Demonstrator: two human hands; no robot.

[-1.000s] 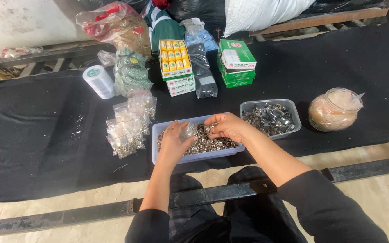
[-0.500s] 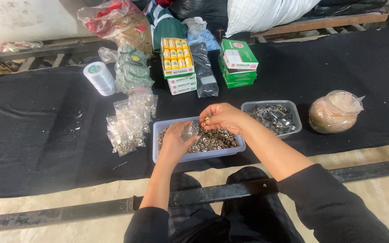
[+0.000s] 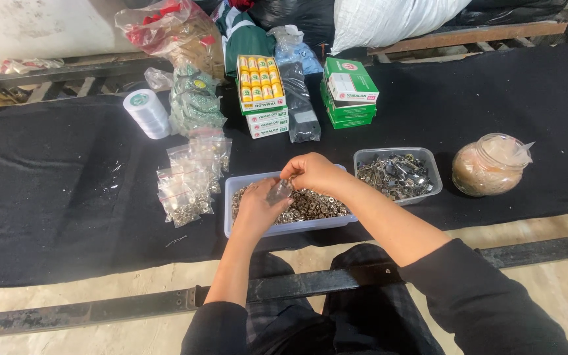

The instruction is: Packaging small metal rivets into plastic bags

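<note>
- Head view: a small clear bag (image 3: pixel 279 192) is held between the left hand (image 3: pixel 256 210) and the right hand (image 3: pixel 311 172), both pinched shut on it, above a tray (image 3: pixel 231 190) of metal rings.
- The bag is tilted, its long axis running from lower left to upper right.
- A black cloth (image 3: pixel 54 197) is spread beneath; filled bags (image 3: pixel 189 181), a second tray (image 3: pixel 428 158), a jar (image 3: pixel 488 165), boxes (image 3: pixel 348 91) and a spool (image 3: pixel 146 113) are laid on it.

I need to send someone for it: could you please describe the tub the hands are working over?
On the black cloth, find the two clear plastic tubs nearest the person. It is the left tub, under both hands, holding small round metal rings; the right tub holds bigger, tangled metal clips.
</note>
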